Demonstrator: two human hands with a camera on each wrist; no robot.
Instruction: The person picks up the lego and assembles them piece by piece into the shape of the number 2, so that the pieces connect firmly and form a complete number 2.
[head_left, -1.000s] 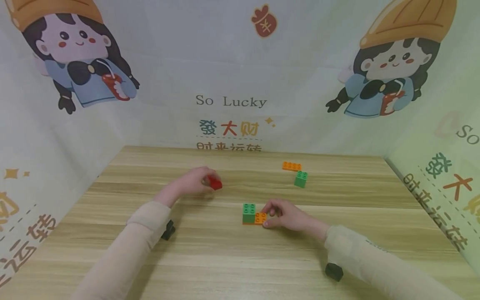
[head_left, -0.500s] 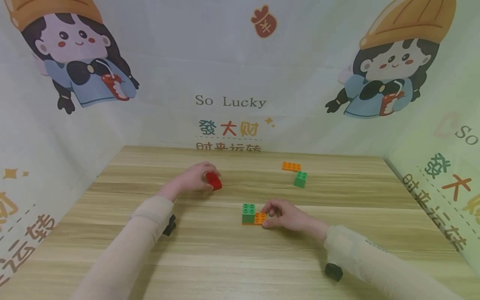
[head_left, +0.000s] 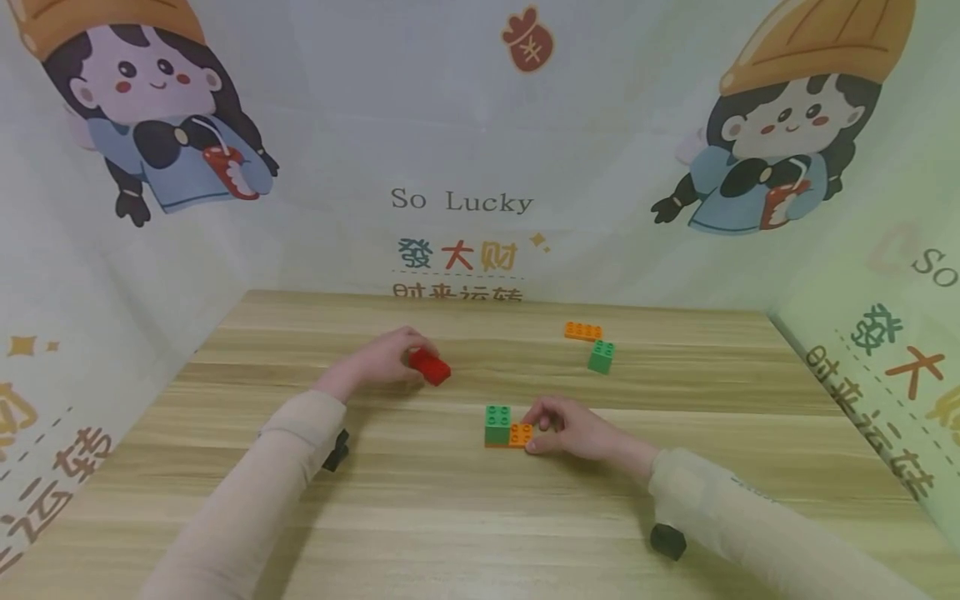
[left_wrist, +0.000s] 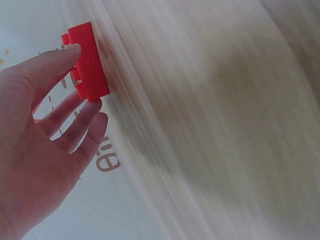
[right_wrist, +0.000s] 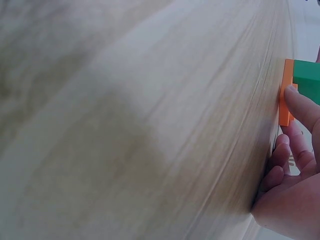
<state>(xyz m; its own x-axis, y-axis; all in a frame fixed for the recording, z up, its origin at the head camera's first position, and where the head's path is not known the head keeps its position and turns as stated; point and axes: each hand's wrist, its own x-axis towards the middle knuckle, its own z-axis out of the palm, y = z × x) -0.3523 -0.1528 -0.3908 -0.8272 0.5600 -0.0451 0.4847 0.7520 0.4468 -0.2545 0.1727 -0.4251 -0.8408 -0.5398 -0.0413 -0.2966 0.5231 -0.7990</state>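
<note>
Head view has the left hand [head_left: 384,355] left of centre above the table [head_left: 420,525], pinching a red brick [head_left: 432,367] between thumb and fingers. The brick tilts, its right end nearer; whether it touches the table I cannot tell. Left wrist view shows its studs on the thumb side.

Nearer and to the right, the right hand [head_left: 573,427] grips the right end of a flat orange brick [head_left: 521,436] on the table. This base carries a green block [head_left: 497,425] on its left half, leaving studs showing on the right.

Farther right lies a second flat orange brick [head_left: 583,332], a second green block [head_left: 601,357] just beside its near right corner. Behind, the cloth backdrop [head_left: 337,100] bears printed figures, each holding a red drink cup [head_left: 222,158] with a straw.
</note>
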